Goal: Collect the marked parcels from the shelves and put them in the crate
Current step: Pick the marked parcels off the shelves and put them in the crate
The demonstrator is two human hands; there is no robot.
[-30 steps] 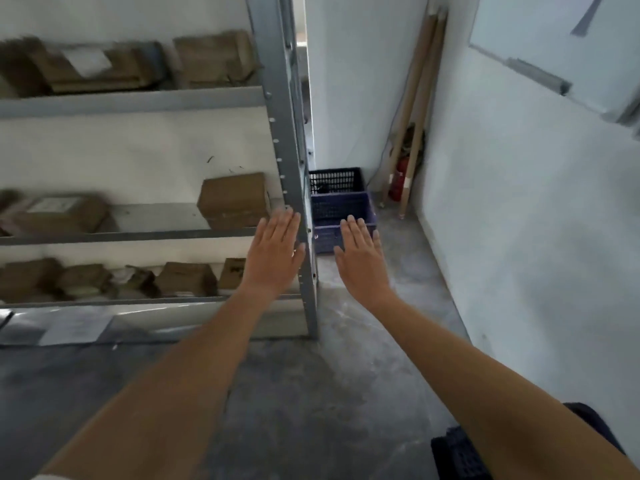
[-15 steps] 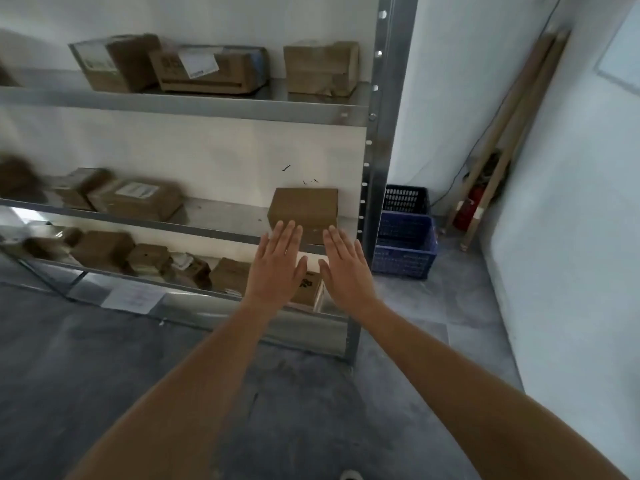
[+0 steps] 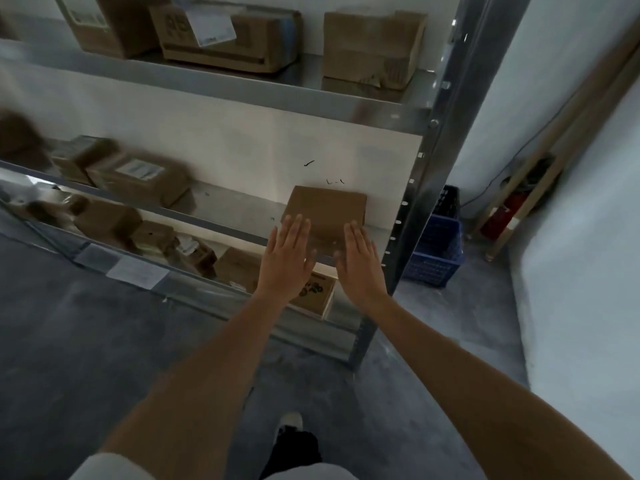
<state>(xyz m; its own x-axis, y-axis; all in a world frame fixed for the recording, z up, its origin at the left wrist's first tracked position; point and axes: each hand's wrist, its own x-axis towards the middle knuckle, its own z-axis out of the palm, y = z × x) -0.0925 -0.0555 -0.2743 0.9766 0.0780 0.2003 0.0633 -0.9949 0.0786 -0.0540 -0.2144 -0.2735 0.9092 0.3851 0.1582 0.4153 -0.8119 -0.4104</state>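
Lying flat, the parcel [image 3: 327, 213] runs lengthwise along its shelf [image 3: 239, 209].

Three brown cardboard parcels [image 3: 372, 46] sit on the top shelf in the upper frame. One plain brown cardboard parcel [image 3: 325, 211] sits alone at centre. Two stacked blue plastic crates [image 3: 438, 247] stand at right. Two bare hands [image 3: 287, 261] reach forward.
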